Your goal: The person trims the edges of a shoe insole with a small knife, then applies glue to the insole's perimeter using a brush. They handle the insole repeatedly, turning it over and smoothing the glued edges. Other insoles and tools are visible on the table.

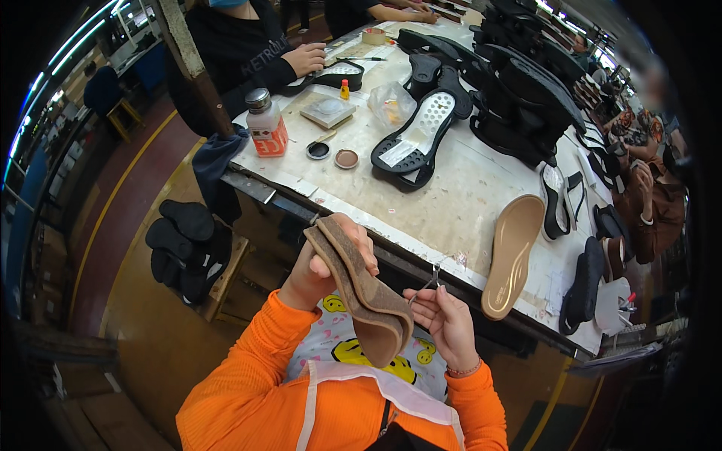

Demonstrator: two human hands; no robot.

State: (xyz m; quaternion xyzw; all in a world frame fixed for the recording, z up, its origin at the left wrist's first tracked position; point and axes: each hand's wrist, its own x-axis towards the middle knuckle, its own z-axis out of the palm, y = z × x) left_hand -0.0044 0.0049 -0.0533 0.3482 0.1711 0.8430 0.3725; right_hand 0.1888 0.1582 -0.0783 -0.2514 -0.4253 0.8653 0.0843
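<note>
Head view: left hand [307, 276] curled round bent brown insoles [359, 297], right hand [451, 319] pinching small metal tool [435, 276] (scissors-like), tan insole [514, 255] at three o'clock.

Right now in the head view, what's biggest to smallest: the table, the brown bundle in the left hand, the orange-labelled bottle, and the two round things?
Table
Brown bundle, nearer too
Orange-labelled bottle
Black round thing and brown round thing: too alike to rank

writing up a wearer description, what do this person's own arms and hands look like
The left sleeve and right sleeve are bright orange, long and finely ribbed. The left hand and right hand wear no gloves; a thin bracelet circles the right wrist.
</note>
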